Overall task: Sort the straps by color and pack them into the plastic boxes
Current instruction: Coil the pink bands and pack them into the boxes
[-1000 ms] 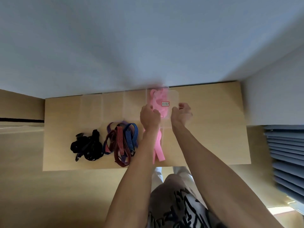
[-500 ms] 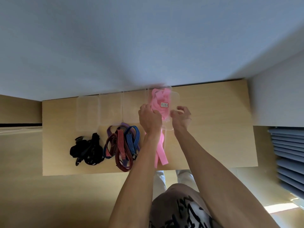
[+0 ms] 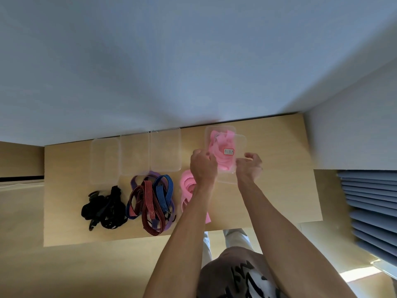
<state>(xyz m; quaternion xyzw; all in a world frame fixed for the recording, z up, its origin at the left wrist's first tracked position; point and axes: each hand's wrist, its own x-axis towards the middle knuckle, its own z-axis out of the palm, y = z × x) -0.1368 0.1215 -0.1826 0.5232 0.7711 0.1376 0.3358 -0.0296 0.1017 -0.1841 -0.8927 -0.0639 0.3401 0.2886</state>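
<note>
pink straps (image 3: pixel 221 153) fill clear plastic box (image 3: pixel 209 134); left hand (image 3: pixel 203 166) and right hand (image 3: pixel 250 166) seemingly pinch its transparent lid (image 3: pixel 240 145) between them.

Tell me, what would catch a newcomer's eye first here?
Probably the pink straps in the clear plastic box at the table's back edge, where the left hand and right hand grip a clear lid over it. To the left lie striped straps and black straps.
</note>
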